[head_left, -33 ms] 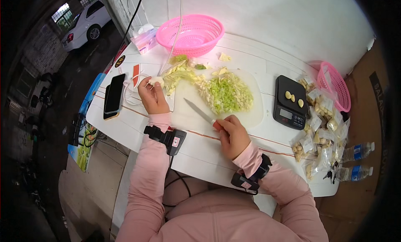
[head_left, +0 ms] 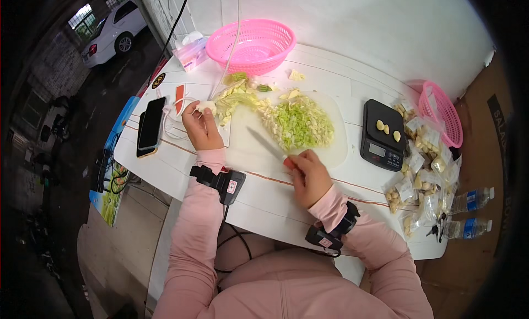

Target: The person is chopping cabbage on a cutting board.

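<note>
My left hand (head_left: 202, 127) is closed on a small whitish vegetable piece (head_left: 207, 107), pinched between thumb and fingers at the cutting board's left side. In my right hand (head_left: 309, 178) is a knife (head_left: 268, 143), gripped by its orange-red handle. Its blade, slightly blurred, points up and left over the near part of the white cutting board (head_left: 248, 153). Chopped pale-green cabbage (head_left: 300, 123) is heaped on the board beyond the blade. Larger cabbage leaves and trimmings (head_left: 237, 98) lie just right of my left hand.
A pink basket (head_left: 250, 46) and tissue pack (head_left: 191, 53) stand at the back. Two phones (head_left: 151, 123) lie left. Right are a black scale (head_left: 384, 134) with garlic cloves (head_left: 397, 135), bagged goods (head_left: 424, 170), another pink basket (head_left: 441, 112) and two bottles (head_left: 471, 200).
My right hand and the knife have shifted slightly to the right and up off their earlier spot. My left hand has stayed where it was.
</note>
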